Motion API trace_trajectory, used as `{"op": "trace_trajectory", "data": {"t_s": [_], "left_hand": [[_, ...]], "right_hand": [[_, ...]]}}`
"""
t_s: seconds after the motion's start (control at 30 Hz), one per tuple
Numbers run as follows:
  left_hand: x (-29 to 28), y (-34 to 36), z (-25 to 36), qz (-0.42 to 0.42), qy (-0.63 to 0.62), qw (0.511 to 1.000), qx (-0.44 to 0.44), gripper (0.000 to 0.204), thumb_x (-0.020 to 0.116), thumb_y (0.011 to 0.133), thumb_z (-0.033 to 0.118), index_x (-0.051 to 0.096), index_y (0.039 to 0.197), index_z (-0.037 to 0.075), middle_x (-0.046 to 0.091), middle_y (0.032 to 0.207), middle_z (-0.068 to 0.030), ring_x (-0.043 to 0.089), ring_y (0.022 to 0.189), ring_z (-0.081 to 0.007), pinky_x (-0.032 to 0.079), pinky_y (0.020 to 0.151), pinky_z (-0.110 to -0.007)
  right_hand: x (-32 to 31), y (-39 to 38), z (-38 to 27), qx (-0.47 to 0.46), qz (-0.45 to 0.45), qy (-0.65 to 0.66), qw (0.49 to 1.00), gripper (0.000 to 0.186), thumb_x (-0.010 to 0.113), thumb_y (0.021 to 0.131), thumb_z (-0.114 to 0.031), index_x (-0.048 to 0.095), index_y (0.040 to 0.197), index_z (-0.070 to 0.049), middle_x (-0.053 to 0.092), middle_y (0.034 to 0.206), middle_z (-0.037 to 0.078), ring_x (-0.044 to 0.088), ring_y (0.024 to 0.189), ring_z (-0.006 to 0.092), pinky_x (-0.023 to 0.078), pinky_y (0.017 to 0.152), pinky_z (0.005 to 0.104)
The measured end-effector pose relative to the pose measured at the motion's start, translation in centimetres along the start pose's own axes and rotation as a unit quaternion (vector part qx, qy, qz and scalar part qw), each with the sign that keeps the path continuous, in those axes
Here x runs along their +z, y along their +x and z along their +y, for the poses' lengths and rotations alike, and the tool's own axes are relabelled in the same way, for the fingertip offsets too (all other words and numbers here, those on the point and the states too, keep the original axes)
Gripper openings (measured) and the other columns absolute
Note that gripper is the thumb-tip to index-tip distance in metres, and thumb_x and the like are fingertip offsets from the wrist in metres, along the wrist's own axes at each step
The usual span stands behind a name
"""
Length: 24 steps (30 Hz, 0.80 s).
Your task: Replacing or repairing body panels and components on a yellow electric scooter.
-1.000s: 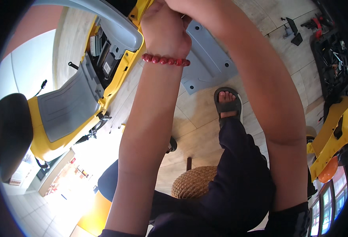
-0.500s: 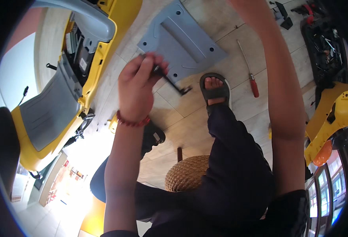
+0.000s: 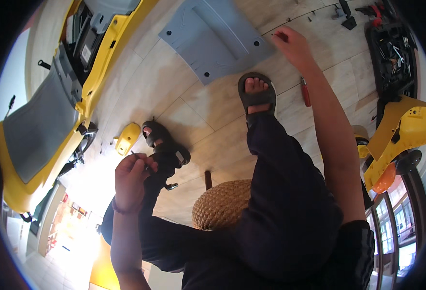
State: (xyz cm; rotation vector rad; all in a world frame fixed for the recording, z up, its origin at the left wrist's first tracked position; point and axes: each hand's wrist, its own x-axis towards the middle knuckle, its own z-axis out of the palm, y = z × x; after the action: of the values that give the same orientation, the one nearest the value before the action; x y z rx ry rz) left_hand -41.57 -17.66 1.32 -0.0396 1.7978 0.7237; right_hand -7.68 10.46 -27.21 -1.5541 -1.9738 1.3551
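A seated person grips a thin dark tool [image 3: 135,154] in the left hand [image 3: 129,181], fingers closed around it and one end poking out beyond the knuckles. A shiny-ended piece [image 3: 172,186] shows just right of that grip, against the dark trousers [image 3: 290,203]; whether it belongs to the same tool cannot be told. A bracelet [image 3: 125,210] circles the wrist below the hand.

The right hand [image 3: 294,48] reaches farther out over the wooden floor [image 3: 189,113], its fingers curled together. A small dark tip [image 3: 273,35] shows at their ends; whether it is clamped there cannot be told. Just left of those fingers lies a gray panel [image 3: 213,43] with dark holes near its corners. Below the hand, beside the forearm, rests a screwdriver [image 3: 305,93] with a red handle. To the hand's right, well apart, stands a black toolbox [image 3: 396,63] full of tools, with a yellow cover [image 3: 406,133] nearer the person.

Just beyond the left hand, a small yellow part [image 3: 127,138] lies near a sandaled foot [image 3: 156,136]. Left of that hand is a yellow and gray scooter [image 3: 39,130]; to its right, lower down, a woven stool [image 3: 221,205].
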Motion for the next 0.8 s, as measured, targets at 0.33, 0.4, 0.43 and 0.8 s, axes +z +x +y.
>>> {"op": "trace_trajectory", "data": {"t_s": [0.33, 0.4, 0.43, 0.8], "left_hand": [[-4.4, -2.3, -3.5, -0.004, -0.079, 0.997, 0.021, 0.013, 0.049, 0.097, 0.004, 0.059, 0.102, -0.002, 0.065, 0.093, -0.0116, 0.065, 0.083, -0.0226, 0.054, 0.079, -0.036], [-4.6, -2.3, -3.9, -0.002, -0.078, 0.997, 0.019, 0.012, 0.049, 0.097, 0.004, 0.059, 0.102, -0.001, 0.065, 0.093, -0.0114, 0.066, 0.084, -0.0227, 0.054, 0.080, -0.036], [-4.8, -2.3, -4.1, -0.002, -0.078, 0.997, 0.017, 0.012, 0.049, 0.097, 0.004, 0.059, 0.103, -0.001, 0.065, 0.092, -0.0113, 0.066, 0.084, -0.0227, 0.054, 0.080, -0.036], [-6.2, -2.7, -4.0, -0.022, -0.105, 0.994, 0.026, 0.014, 0.053, 0.094, 0.003, 0.060, 0.105, -0.003, 0.067, 0.092, -0.0117, 0.067, 0.085, -0.0213, 0.056, 0.082, -0.034]], "right_hand": [[9.1, -3.3, -5.2, -0.126, -0.098, -0.124, 0.979, 0.015, 0.065, 0.084, -0.019, 0.060, 0.090, -0.006, 0.062, 0.088, 0.010, 0.062, 0.080, 0.0286, 0.049, 0.069, 0.0363], [11.1, -3.9, -6.0, -0.191, -0.114, -0.125, 0.967, 0.013, 0.062, 0.084, -0.017, 0.057, 0.090, -0.006, 0.059, 0.088, 0.011, 0.060, 0.085, 0.0313, 0.049, 0.070, 0.0406], [12.2, -4.2, -6.3, -0.220, -0.122, -0.143, 0.957, 0.012, 0.061, 0.084, -0.016, 0.057, 0.090, -0.006, 0.059, 0.087, 0.011, 0.060, 0.085, 0.0317, 0.049, 0.070, 0.0414], [16.4, -3.4, -5.5, -0.304, -0.169, -0.168, 0.923, 0.014, 0.058, 0.080, -0.013, 0.050, 0.085, -0.003, 0.057, 0.083, 0.017, 0.057, 0.080, 0.0375, 0.046, 0.069, 0.0478]]}}
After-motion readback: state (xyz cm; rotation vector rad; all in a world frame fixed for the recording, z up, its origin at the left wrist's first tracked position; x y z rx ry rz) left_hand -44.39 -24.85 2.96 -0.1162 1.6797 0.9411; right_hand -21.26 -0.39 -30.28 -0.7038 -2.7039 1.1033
